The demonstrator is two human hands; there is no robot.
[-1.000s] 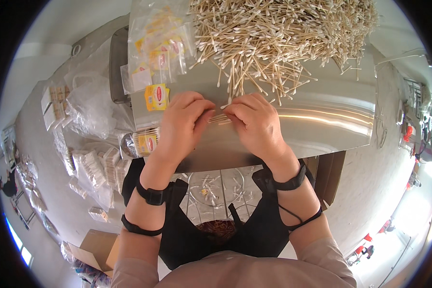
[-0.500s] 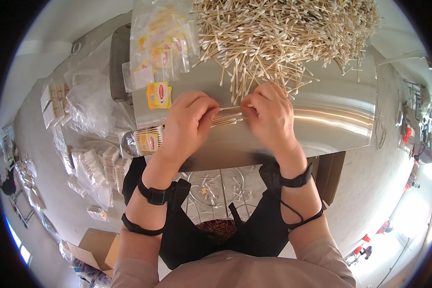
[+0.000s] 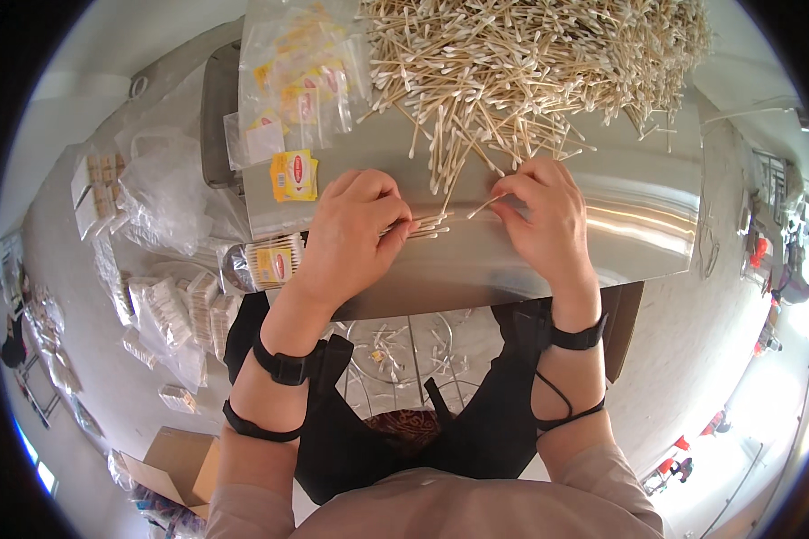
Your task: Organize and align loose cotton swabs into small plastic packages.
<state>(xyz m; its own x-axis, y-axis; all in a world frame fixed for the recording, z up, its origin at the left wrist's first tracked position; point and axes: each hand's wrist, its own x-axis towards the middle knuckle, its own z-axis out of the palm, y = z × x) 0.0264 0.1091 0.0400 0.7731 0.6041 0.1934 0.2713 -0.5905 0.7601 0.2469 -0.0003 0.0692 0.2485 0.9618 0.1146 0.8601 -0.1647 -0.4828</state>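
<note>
My left hand (image 3: 360, 232) is closed around a small bunch of cotton swabs (image 3: 430, 226), whose white tips stick out past the fingertips to the right. Between the thumb and fingers of my right hand (image 3: 544, 216) a single cotton swab (image 3: 484, 206) is pinched, slanting down toward the bunch. Just beyond both hands, a large heap of loose cotton swabs (image 3: 530, 72) with wooden sticks spreads over the metal tabletop (image 3: 629, 189). Left of my left wrist lies a clear bag packed with cotton swabs and a yellow card (image 3: 277, 263).
Yellow printed cards (image 3: 295, 175) lie at the table's left, below clear plastic bags (image 3: 306, 90) with cards inside. A grey bin (image 3: 222, 117) stands beside the table's left edge. Filled packs (image 3: 166, 310) sit lower left, near an open cardboard box (image 3: 175, 463). Swabs litter the floor below.
My right hand has moved right, away from my left hand, and now holds one swab apart from the bunch. The left hand keeps the bunch in nearly the same place.
</note>
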